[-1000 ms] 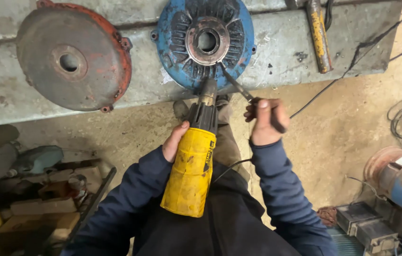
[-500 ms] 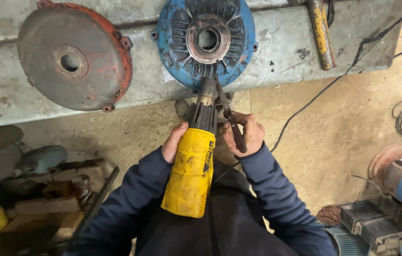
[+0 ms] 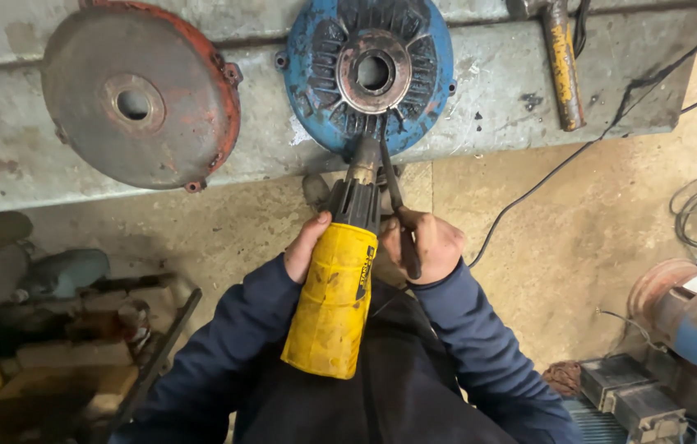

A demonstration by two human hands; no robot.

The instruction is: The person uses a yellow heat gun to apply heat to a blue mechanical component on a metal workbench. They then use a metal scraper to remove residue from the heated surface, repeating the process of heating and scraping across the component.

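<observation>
Left hand: is being clenched around the black neck of the yellow power tool, at the tool's 9 o'clock side. The tool's body is being rested against the person's lap, nose pointed toward 12 o'clock.

Right hand: is being closed on a dark slender hand tool, just beside the power tool at its 3 o'clock side; the tool's shaft is being angled up toward the power tool's nose. Its kind cannot be told.

Blue motor end cover: is being kept flat on the table, at 12 o'clock from both hands. Its lower rim is being met by the power tool's nose and the tip of the hand tool; whether they are touching it cannot be told.

Progress, as judged: the work at the nose of the power tool appears to be in hand and not yet finished; the blue cover's ribbed face is showing grime and worn paint, so little is being shown as done on it.

Red motor end cover: is being left on the table at 10 o'clock, well apart from the hands.

Yellow-handled hammer: is being left at 1 o'clock on the table.

Black cable: is being trailed across the floor at 2 o'clock.
</observation>
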